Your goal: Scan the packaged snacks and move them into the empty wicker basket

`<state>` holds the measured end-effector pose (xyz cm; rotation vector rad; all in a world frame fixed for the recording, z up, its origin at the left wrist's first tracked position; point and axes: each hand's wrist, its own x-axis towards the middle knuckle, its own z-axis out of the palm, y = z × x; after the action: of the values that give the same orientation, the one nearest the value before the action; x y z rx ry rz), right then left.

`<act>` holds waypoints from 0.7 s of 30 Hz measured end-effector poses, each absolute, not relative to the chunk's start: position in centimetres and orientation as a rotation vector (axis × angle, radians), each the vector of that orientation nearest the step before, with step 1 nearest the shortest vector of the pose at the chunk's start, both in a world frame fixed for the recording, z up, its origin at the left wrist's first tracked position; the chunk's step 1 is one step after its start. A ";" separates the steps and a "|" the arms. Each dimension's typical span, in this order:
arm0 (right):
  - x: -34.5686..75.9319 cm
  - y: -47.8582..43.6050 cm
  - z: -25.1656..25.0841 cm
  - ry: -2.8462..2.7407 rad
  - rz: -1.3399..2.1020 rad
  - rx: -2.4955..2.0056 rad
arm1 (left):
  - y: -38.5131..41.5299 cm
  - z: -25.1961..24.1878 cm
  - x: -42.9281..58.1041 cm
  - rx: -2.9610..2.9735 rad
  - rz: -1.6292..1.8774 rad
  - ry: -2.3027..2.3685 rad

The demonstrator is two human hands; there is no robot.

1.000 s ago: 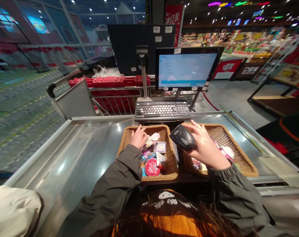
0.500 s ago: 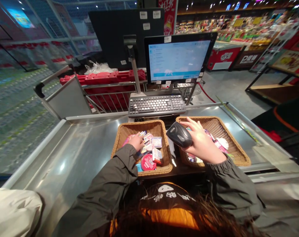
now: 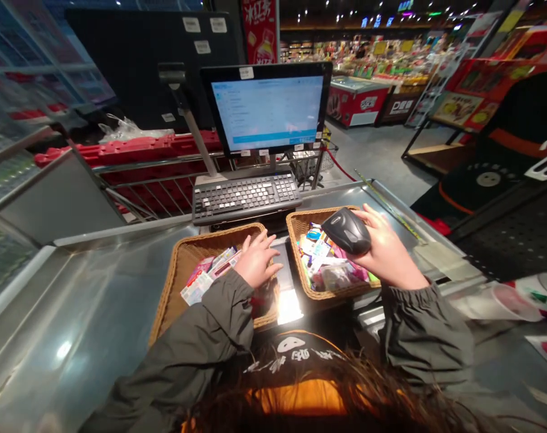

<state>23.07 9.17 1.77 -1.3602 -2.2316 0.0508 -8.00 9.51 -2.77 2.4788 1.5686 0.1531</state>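
My right hand (image 3: pixel 388 246) is wrapped round a black barcode scanner (image 3: pixel 346 231), which hangs over the right wicker basket (image 3: pixel 302 272). Small colourful packets (image 3: pixel 321 255) fill that basket. Above the right side of the left wicker basket (image 3: pixel 170 278) is my left hand (image 3: pixel 258 258), palm down, fingers spread, with nothing in it. Below and left of it lie small boxes and packs (image 3: pixel 200 285). The hand and sleeve cover part of this basket's contents.
A keyboard (image 3: pixel 246 195) and a lit monitor (image 3: pixel 271 111) stand behind the baskets. The metal counter (image 3: pixel 106 282) reaches out to the left. Cups (image 3: pixel 503 300) stand at the right, and a trolley with red crates (image 3: pixel 142 147) is beyond the counter.
My left hand has lifted from the packs and moved to the left basket's right side, fingers spreading. My right hand still holds the scanner. The camera view has swung right.
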 end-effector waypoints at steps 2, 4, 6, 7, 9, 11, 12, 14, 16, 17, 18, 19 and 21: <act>24.9 8.9 1.8 -2.181 0.026 -1.427 | 10.5 -3.2 -5.1 2.509 0.160 1.470; 26.5 8.5 1.7 -2.150 0.010 -1.478 | 11.6 -4.1 -2.3 2.532 0.133 1.390; 27.7 8.2 1.7 -2.136 0.013 -1.512 | 12.5 -5.1 0.3 2.563 0.079 1.327; 28.2 8.0 1.6 -2.133 0.023 -1.525 | 12.9 -5.6 1.5 2.581 0.049 1.304; 29.1 7.9 1.5 -2.127 0.049 -1.547 | 13.4 -6.6 3.5 2.618 -0.007 1.269; 29.8 8.0 1.4 -2.115 0.070 -1.562 | 13.8 -7.6 5.1 2.648 -0.059 1.245; 30.1 8.0 1.3 -2.107 0.075 -1.566 | 13.9 -8.0 5.8 2.652 -0.088 1.235; 30.5 8.2 1.1 -2.091 0.080 -1.573 | 14.1 -8.7 6.8 2.628 -0.137 1.216; 30.9 8.5 0.9 -2.086 0.092 -1.574 | 14.2 -9.1 7.4 2.580 -0.150 1.216; 31.0 8.7 0.8 -2.086 0.100 -1.571 | 14.2 -9.2 7.6 2.557 -0.142 1.218; 31.0 8.9 0.7 -2.087 0.109 -1.570 | 14.3 -9.1 7.7 2.531 -0.135 1.225; 31.1 9.1 0.7 -2.089 0.118 -1.568 | 14.3 -8.8 7.7 2.505 -0.126 1.238; 31.2 9.5 0.6 -2.090 0.127 -1.562 | 14.6 -7.8 7.4 2.466 -0.096 1.270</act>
<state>31.18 9.48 0.61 -1.5616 -2.0904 0.1265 7.42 14.57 -7.79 2.4657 1.2704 -0.0957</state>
